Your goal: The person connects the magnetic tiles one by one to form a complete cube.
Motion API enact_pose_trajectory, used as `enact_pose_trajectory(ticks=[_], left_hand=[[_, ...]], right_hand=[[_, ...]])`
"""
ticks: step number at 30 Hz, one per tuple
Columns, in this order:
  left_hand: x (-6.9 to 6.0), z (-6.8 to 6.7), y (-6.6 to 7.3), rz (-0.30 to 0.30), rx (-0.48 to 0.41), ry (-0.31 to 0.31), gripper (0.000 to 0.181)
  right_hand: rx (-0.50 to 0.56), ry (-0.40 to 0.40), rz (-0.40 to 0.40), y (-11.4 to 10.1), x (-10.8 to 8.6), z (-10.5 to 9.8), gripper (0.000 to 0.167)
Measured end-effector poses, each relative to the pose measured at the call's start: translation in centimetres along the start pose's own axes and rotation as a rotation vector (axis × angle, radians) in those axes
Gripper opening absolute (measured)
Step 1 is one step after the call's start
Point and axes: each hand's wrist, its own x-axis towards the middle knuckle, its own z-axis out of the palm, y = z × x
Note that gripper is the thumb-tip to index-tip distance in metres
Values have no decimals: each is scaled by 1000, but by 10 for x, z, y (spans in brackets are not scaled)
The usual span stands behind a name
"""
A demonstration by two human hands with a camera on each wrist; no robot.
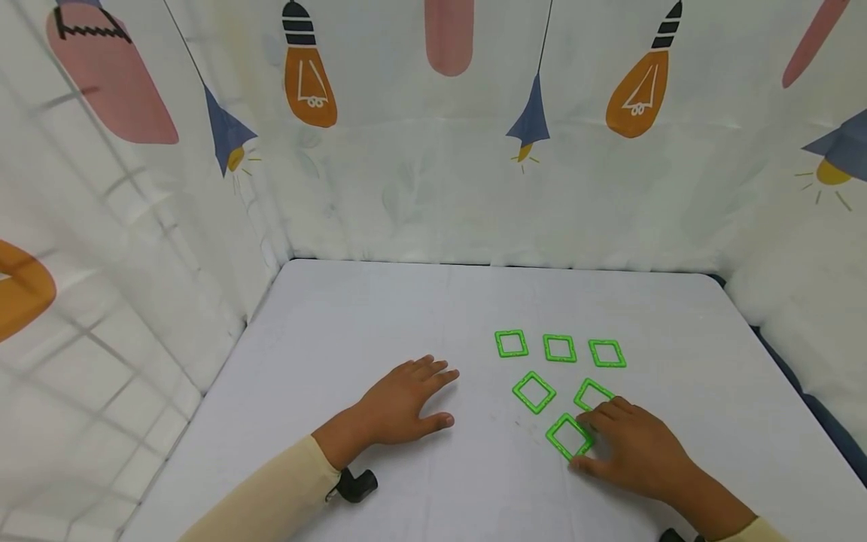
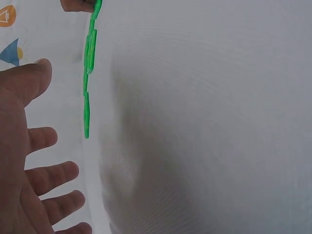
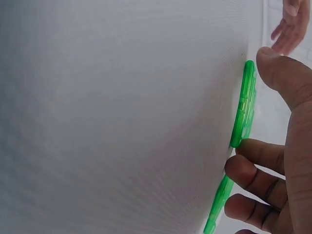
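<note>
Flat on the white table lies a green square frame [image 1: 558, 447], its corner toward the person, with my right hand [image 1: 640, 452] at its right side. The thumb and index finger of that hand grip this frame [image 3: 243, 105] at its edges. Just beyond it, the fingers partly cover another green square frame [image 1: 581, 391]. To the left of that one is a diamond-turned green frame [image 1: 524, 400]. My left hand [image 1: 405, 403] hovers low over the table, palm down, fingers spread and holding nothing. Its fingers [image 2: 53, 175] are apart from every frame.
Farther back is a row of green frames: a left one [image 1: 512, 355], a middle one [image 1: 561, 360] and a right one [image 1: 611, 365]. The white table [image 1: 366, 316] meets a lamp-patterned curtain [image 1: 420, 188] at the back and left.
</note>
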Motion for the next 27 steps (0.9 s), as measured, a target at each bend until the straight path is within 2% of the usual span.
enact_pose_trajectory(ticks=[5, 19, 27], left_hand=[[0, 1, 1, 1, -9, -6, 70], [3, 3, 2, 24, 12, -8, 69], [4, 5, 4, 31, 22, -23, 70]], right_hand=[[-14, -17, -7, -1, 1, 0, 77], [-1, 0, -99, -7, 10, -3, 58], [15, -36, -96, -12, 18, -4, 55]])
